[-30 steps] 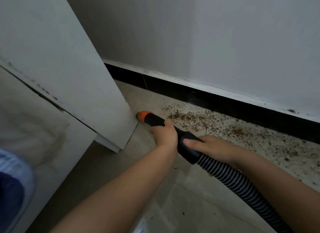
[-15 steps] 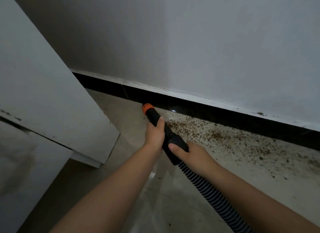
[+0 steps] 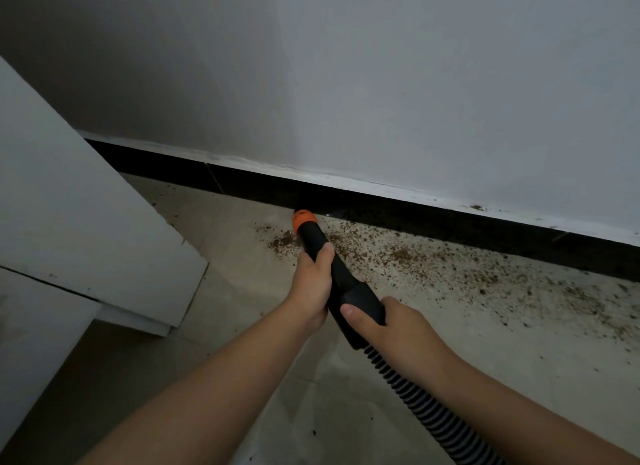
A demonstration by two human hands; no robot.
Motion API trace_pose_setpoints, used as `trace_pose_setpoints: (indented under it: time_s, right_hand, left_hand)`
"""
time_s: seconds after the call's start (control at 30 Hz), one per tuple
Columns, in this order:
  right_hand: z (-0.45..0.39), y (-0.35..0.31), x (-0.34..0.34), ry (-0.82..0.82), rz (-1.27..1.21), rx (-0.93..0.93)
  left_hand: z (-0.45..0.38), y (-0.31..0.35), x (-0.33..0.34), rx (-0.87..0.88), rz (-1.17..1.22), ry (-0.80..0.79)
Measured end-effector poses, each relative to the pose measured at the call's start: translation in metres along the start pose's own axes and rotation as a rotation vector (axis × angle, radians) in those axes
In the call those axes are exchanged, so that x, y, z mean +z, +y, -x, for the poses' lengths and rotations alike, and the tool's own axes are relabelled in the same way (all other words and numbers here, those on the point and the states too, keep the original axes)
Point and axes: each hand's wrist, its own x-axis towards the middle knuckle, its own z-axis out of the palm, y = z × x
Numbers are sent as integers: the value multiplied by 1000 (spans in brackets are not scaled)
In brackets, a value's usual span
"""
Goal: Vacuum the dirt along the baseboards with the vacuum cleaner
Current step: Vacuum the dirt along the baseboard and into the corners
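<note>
Vacuum nozzle (image 3: 313, 238) first: your black tube with its orange tip (image 3: 304, 219) points down and away from you, and the tip sits right at the foot of the black baseboard (image 3: 450, 219), touching it or just short of it; you cannot tell which. Brown dirt (image 3: 408, 257) lies scattered on the pale floor tiles (image 3: 242, 243) along the baseboard, thickest to the right of the nozzle, with a smaller patch (image 3: 282, 242) just left of the tube.

Your left hand (image 3: 311, 288) grips the narrow part of the tube from the left side, its fingers (image 3: 325, 253) curled over the top. Your right hand (image 3: 384, 322) holds the wider black collar (image 3: 360, 300) behind it, thumb (image 3: 356, 317) laid across the near face and the rest of the fingers wrapped out of sight beneath. From that collar the ribbed hose (image 3: 433, 416) runs back under your right forearm towards the lower edge of the view.

Above the baseboard runs a white strip (image 3: 381, 186) with a few brown specks (image 3: 477, 207) on it, and over that the plain grey wall (image 3: 346, 84). To your left a white cabinet panel (image 3: 86, 222) leans across the view, its lower corner near the floor, well apart from the nozzle.
</note>
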Motion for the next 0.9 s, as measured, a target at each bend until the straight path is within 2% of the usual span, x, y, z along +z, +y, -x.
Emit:
trace_pose_setpoints:
  time_s: [0.9]
  right_hand:
    - [66,75,-47,104,-5,155]
  left_hand:
    - [51,-33,92,-113,-44,-217]
